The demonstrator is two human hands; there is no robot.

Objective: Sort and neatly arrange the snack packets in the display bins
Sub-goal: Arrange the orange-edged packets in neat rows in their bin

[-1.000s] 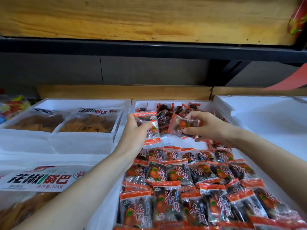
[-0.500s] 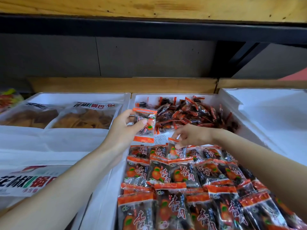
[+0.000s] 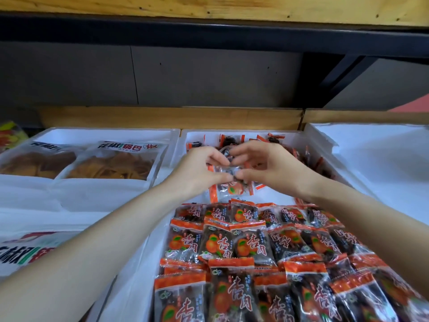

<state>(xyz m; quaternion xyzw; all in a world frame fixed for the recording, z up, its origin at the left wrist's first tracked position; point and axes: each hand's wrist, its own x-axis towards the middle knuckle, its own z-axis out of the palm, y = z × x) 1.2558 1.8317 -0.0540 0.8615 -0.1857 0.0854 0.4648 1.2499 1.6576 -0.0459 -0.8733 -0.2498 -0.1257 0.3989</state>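
Small orange-and-clear snack packets [image 3: 234,247] with dark fruit inside lie in neat overlapping rows in the near part of the white foam bin [image 3: 139,275]. A loose heap of the same packets [image 3: 308,156] fills the bin's far end. Above the gap between them, my left hand [image 3: 199,173] and my right hand [image 3: 271,168] meet, both pinching a small stack of packets [image 3: 228,189] between fingertips and thumbs. The hands hide the stack's upper part.
A second white foam bin [image 3: 69,189] on the left holds large bags of golden chips [image 3: 111,163]. Another labelled bag [image 3: 25,249] lies at the near left. A white foam lid or box [image 3: 380,159] sits to the right. A wooden shelf with a black rail [image 3: 209,24] runs overhead.
My right hand has lifted from the arranged rows and joined my left hand. Both now hold the packets together above the bin's middle.
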